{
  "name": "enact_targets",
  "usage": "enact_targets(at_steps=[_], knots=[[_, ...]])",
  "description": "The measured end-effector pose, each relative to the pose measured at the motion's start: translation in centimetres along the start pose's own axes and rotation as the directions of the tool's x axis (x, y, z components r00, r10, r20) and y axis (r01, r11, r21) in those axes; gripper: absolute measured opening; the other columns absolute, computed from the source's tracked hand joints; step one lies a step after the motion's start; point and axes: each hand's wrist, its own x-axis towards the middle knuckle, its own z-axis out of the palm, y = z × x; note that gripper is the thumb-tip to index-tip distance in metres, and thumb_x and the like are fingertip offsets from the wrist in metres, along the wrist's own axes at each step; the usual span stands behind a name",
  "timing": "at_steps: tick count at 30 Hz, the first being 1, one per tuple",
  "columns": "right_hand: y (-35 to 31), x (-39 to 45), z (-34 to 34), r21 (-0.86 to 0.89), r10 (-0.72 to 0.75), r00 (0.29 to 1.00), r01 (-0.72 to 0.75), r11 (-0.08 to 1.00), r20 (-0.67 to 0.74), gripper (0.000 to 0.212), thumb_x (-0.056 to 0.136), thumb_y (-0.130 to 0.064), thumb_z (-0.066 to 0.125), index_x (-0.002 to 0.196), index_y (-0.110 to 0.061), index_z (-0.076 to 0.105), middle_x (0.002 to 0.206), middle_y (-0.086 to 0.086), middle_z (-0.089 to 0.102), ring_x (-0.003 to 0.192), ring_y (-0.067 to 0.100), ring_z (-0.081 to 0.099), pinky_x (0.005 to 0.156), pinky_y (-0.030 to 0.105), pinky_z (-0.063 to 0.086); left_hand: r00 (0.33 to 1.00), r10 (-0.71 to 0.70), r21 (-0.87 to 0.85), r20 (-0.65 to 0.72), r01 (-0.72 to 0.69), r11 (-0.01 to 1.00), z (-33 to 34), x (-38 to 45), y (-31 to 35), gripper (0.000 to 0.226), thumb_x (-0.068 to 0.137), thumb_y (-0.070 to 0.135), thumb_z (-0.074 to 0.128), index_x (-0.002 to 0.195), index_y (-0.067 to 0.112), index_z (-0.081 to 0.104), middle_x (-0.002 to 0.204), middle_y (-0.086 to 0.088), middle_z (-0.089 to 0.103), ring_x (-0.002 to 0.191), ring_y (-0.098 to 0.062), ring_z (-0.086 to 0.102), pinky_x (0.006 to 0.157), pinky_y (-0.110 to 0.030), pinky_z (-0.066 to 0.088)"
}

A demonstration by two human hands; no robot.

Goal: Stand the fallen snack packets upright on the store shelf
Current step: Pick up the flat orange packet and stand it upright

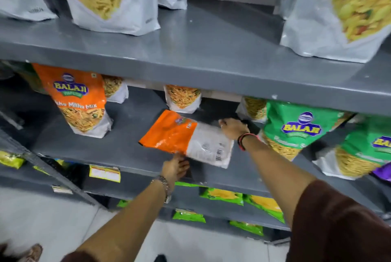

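Orange packet lies flat on the shelf; left hand and right hand clasp opposite edges, ready to tip it upright.

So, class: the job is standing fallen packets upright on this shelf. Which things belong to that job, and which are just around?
Job:
- fallen orange packet
- left hand
- right hand
- middle shelf

Just around:
- upright orange packet
- upright green packet
- yellow price tag
- green packets below
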Motion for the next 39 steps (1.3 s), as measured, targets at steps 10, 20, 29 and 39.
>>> enact_targets(at_steps=[10,20,29,39], knots=[[-4.1,2.7,1.2,0.219,0.194,0.977,-0.208,0.953,0.086,0.024,0.086,-0.018,0.054,0.105,-0.005,0.062,0.095,0.013,0.067,0.084,0.029,0.062,0.073,0.023,0.05,0.976,-0.058,-0.071,0.212,0.074,0.995,-3.3,1.1,2.7,0.013,0.095,0.007,0.04,0.1,0.003,0.05,0.102,-0.021,0.058,0.119,-0.04,0.05,0.076,-0.029,0.045],[-2.5,-4.7,4.5,0.783,0.374,0.927,-0.23,0.578,-0.003,0.036,0.082,0.009,0.043,0.062,-0.013,0.064,0.06,0.002,0.055,0.053,0.01,0.048,0.053,0.021,0.039,0.829,0.363,0.052,0.425,-0.423,0.905,-9.7,-0.3,8.5,0.014,0.093,0.015,0.044,0.095,0.011,0.057,0.091,0.002,0.074,0.077,-0.012,0.073,0.072,-0.027,0.06],[-5.2,-2.8,5.0,0.812,0.452,0.847,-0.041,0.582,-0.281,0.03,0.075,0.003,0.053,0.06,-0.023,0.059,0.069,0.007,0.064,0.072,0.02,0.057,0.082,0.04,0.052,0.743,0.509,0.233,0.434,-0.638,0.734,-7.0,2.8,15.1,0.024,0.09,0.029,0.051,0.07,0.018,0.046,0.084,-0.015,0.056,0.086,-0.025,0.059,0.086,-0.041,0.056],[-4.9,-2.5,7.0,0.866,0.474,0.84,-0.012,0.5,-0.262,0.015,0.088,-0.01,0.051,0.089,-0.008,0.065,0.091,0.008,0.066,0.087,0.02,0.057,0.089,0.037,0.047,0.885,0.347,0.378,0.312,-0.45,0.809,-6.7,4.4,11.5,0.042,0.087,0.038,0.054,0.119,0.014,0.043,0.126,-0.008,0.052,0.122,-0.028,0.051,0.1,-0.044,0.046]])
